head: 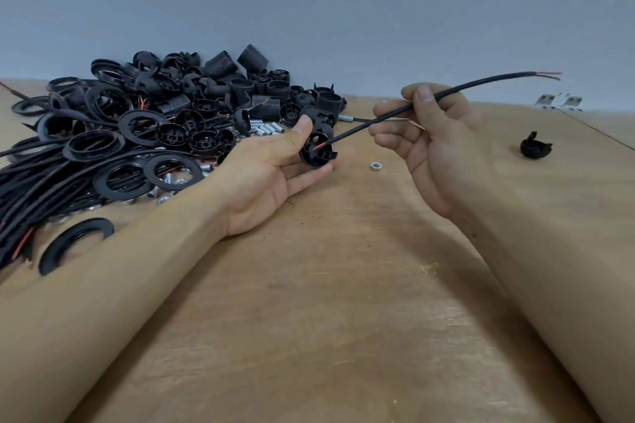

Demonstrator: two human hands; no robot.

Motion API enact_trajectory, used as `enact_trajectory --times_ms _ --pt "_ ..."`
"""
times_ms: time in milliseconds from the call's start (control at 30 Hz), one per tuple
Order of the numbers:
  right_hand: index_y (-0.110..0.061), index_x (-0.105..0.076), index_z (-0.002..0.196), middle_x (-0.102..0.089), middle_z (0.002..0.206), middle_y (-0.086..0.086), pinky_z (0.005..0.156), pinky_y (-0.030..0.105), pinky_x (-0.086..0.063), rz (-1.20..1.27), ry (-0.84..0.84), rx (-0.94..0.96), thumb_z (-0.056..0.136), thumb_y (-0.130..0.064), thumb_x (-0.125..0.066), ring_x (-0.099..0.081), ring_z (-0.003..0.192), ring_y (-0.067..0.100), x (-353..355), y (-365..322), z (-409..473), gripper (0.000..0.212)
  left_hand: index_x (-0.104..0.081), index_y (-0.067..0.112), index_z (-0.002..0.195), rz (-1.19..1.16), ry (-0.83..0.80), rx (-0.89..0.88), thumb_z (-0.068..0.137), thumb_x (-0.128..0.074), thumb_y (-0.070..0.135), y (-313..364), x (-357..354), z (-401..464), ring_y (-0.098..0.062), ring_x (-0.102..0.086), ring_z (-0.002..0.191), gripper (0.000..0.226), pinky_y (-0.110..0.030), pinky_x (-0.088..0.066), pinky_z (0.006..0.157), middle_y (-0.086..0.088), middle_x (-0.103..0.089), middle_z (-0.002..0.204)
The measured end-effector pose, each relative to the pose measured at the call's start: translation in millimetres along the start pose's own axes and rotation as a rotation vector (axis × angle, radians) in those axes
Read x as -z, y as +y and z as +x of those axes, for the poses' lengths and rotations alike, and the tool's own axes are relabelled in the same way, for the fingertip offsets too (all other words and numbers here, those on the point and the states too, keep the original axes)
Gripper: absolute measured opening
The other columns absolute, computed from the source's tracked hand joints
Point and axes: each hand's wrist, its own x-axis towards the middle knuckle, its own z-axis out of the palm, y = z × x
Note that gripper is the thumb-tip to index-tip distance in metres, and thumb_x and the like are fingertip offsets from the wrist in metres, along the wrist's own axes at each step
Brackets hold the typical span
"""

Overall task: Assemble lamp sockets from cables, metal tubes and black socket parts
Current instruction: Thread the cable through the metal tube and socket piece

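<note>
Two hands are in view: the left hand [271, 172] holds one black socket base [318, 149], and the right hand [429, 144] pinches one black cable [481, 82] with two bared wire ends at its far right tip. One lone socket cap [534, 148] lies on the right of the table [326, 302]. One single hex nut [374, 166] lies between the hands. One threaded ring [74, 244] sits apart at near left. The heap of black parts [171, 113] at far left, the bundle of cables [41, 189] and the small metal tubes [268, 129] are too many and too tangled to count. Two small metal brackets [560, 101] lie at far right.
</note>
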Motion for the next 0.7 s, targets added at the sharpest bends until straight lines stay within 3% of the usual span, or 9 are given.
enact_trajectory --times_ms 200,400,700 --pt "-0.007 -0.052 0.098 -0.071 0.084 0.016 0.068 0.032 -0.057 -0.185 -0.026 0.161 0.105 -0.009 -0.042 -0.07 0.067 0.027 -4 -2 -6 0.013 -0.062 -0.002 0.123 0.01 0.005 0.001 0.084 -0.063 0.035 0 1 1 -0.028 -0.07 0.107 0.055 -0.026 -0.058 0.082 -0.018 -0.069 0.121" --pt "-0.012 -0.055 0.095 -0.069 0.083 0.014 0.066 0.033 -0.058 -0.426 -0.053 0.356 0.102 -0.007 -0.044 -0.07 0.068 0.027 -8 -4 -12 0.014 -0.066 -0.004 0.114 -0.049 0.056 -0.021 0.082 -0.067 0.034 0 2 3 -0.026 -0.072 0.101 0.049 -0.025 -0.058 0.078 -0.019 -0.071 0.116" --pt "-0.014 -0.059 0.094 -0.072 0.08 0.008 0.066 0.03 -0.058 -0.42 -0.001 0.33 0.102 -0.01 -0.048 -0.071 0.068 0.026 -8 -5 -11 0.014 -0.063 -0.005 0.12 -0.063 0.057 -0.018 0.083 -0.067 0.033 1 3 2 -0.026 -0.072 0.102 0.053 -0.025 -0.059 0.078 -0.018 -0.07 0.118"
